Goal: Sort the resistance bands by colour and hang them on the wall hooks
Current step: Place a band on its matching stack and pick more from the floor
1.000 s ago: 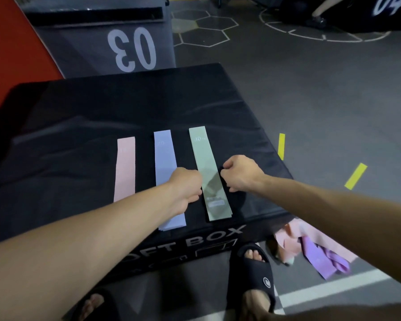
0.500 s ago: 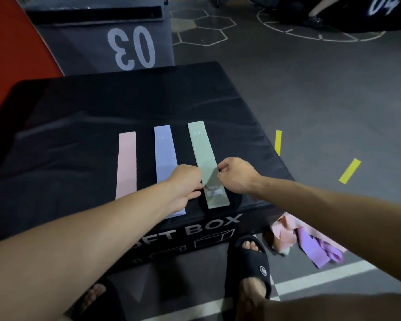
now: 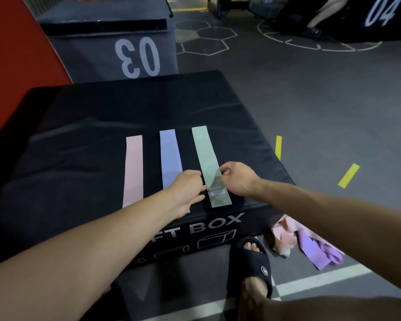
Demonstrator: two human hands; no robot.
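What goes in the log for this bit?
both hands: left hand, right hand | pinching green band edges | on black box

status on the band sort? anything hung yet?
Done: pink band, blue band and green band lie side by side on the black box. In hand: left hand and right hand work the green band's edges. Left: floor bands unsorted; no hooks in view, nothing hung.

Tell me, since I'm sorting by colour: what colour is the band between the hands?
Pale green band, clearest in the head view.
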